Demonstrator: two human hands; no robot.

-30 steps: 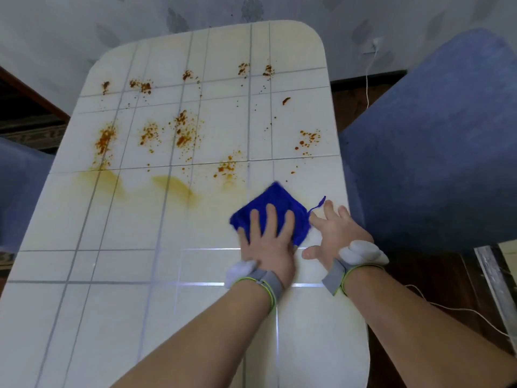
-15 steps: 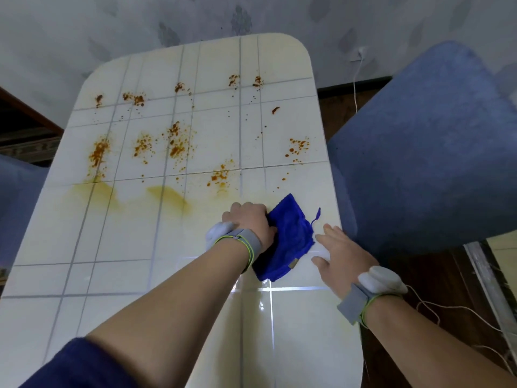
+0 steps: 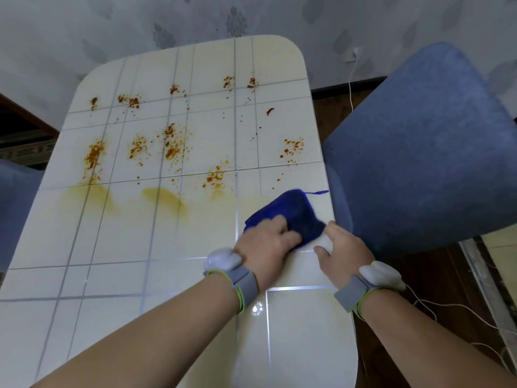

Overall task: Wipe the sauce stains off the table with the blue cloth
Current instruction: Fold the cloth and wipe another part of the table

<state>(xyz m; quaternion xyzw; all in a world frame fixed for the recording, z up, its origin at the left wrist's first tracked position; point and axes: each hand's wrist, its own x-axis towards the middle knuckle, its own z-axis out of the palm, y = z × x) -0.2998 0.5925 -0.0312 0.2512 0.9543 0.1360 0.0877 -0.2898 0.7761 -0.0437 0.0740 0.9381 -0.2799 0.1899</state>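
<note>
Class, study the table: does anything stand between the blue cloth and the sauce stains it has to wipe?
Nothing visible does. The left hand grips the blue cloth on the table; only tabletop lies between it and the sauce stains.

Both forearms were bare. Behind the left hand [image 3: 268, 245] sat a grey wristband [image 3: 243, 281] edged in yellow-green, carrying a white rounded pod [image 3: 222, 259]. The right hand [image 3: 345, 249] wore a matching band [image 3: 349, 295] and second pod [image 3: 381, 273], which trailed a thin white cable [image 3: 447, 306].
</note>
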